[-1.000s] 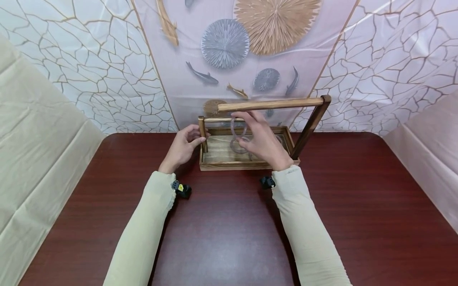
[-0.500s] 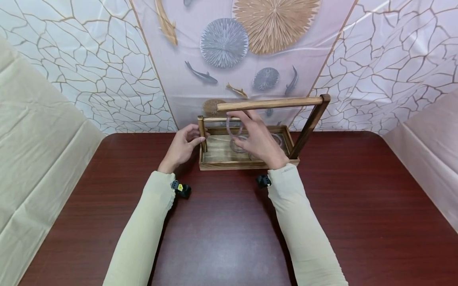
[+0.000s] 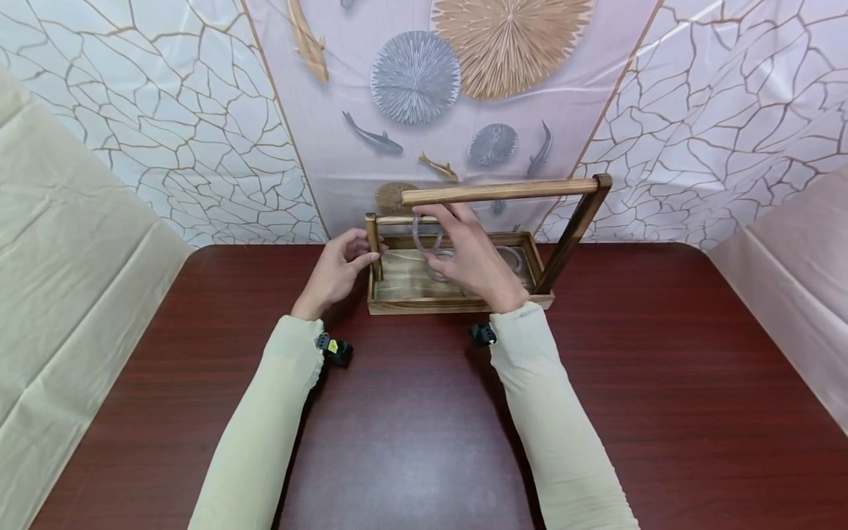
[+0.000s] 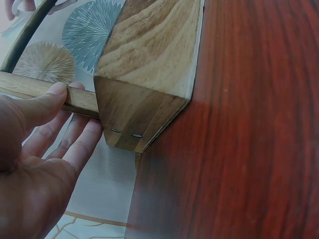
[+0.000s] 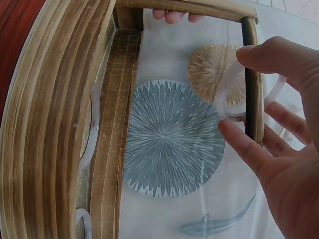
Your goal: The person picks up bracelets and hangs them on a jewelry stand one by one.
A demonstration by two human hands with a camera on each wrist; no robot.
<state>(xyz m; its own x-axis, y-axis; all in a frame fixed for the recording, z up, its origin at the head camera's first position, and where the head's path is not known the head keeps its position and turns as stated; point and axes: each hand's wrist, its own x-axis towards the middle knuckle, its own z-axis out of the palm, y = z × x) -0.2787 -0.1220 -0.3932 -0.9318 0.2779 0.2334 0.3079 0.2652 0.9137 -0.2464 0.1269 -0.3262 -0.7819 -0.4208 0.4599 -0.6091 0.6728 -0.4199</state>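
A wooden tray [image 3: 411,303] carries a short post [image 3: 374,243] with a low bar [image 3: 391,220] at its left end. My left hand [image 3: 334,271] pinches that post; the left wrist view shows the thumb of my left hand [image 4: 45,149] on the wood [image 4: 82,102]. Between thumb and fingers, my right hand [image 3: 473,258] holds a clear ring [image 3: 417,234]. In the right wrist view, the ring [image 5: 227,97] is around the dark-edged bar [image 5: 253,84], held by my right hand [image 5: 294,144]. More rings lie in the tray, partly hidden by that hand.
A tall post [image 3: 573,235] at the tray's right end bears a long upper bar [image 3: 497,193], above my right hand. A patterned cloth [image 3: 417,147] hangs behind the tray. The reddish-brown table [image 3: 397,412] extends in front and to both sides.
My right hand has moved left with the ring, toward the short post. A ring at the right inside the tray shows more. My left hand has stayed at the post.
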